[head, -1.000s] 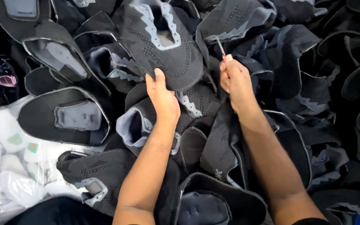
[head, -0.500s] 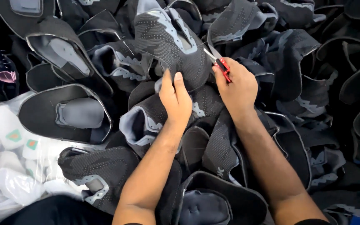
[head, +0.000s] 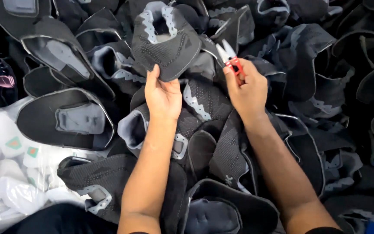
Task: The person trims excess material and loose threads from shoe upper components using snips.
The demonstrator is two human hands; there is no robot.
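A black knitted shoe upper (head: 166, 41) with grey trim around its opening is held up over a heap of similar uppers. My left hand (head: 163, 93) grips its lower edge with the fingers curled over the fabric. To the right, my right hand (head: 248, 89) is closed around a small pair of red-handled thread snips (head: 229, 58), whose metal blades stand apart and point up and to the left, close to the upper's right side but not touching it.
Several black and grey shoe uppers (head: 221, 143) cover the whole surface around both arms. A flat upper with a grey insole (head: 68, 117) lies at the left. A clear plastic bag of white pieces (head: 7, 164) sits at the lower left.
Both hands have drawn toward me and lower in view. The upper is now lifted with its opening facing me, and the snips stand clear of my right fingers.
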